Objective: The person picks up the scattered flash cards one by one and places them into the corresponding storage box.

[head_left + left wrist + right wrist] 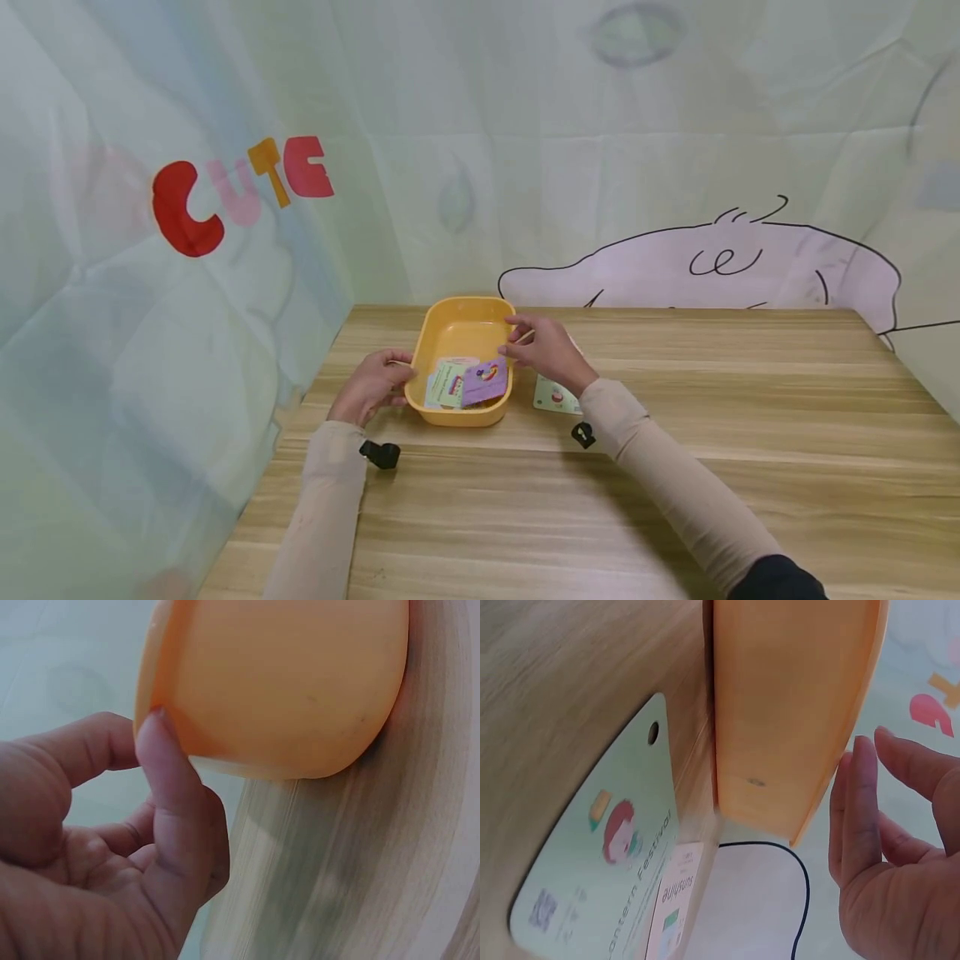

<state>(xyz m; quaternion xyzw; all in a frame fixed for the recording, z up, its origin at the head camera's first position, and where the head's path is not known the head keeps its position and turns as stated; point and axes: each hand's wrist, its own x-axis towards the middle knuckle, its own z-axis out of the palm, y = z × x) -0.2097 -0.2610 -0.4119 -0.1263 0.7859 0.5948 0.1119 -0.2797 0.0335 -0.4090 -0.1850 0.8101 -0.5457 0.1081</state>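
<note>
A yellow plastic tray (pixel 459 340) with rounded corners and raised walls stands on the wooden table. Inside its near half lie a purple card (pixel 485 381) and a pale green card (pixel 444 385), partly overlapping. My left hand (pixel 372 387) pinches the tray's left rim between thumb and finger, as the left wrist view shows. Over the right rim is my right hand (pixel 550 347), its fingers extended and nothing seen between them. Right of the tray, partly under that hand, a light green card (pixel 604 847) marked "Lantern Festival" lies beside a pink "sunshine" card (pixel 676 896).
The wood-grain table (pixel 675 433) runs on to the right. Behind and to the left hangs a pale printed cloth (pixel 420 150) with the word "CUTE" and a cartoon outline. Small black pieces (pixel 381 454) sit at both wrists.
</note>
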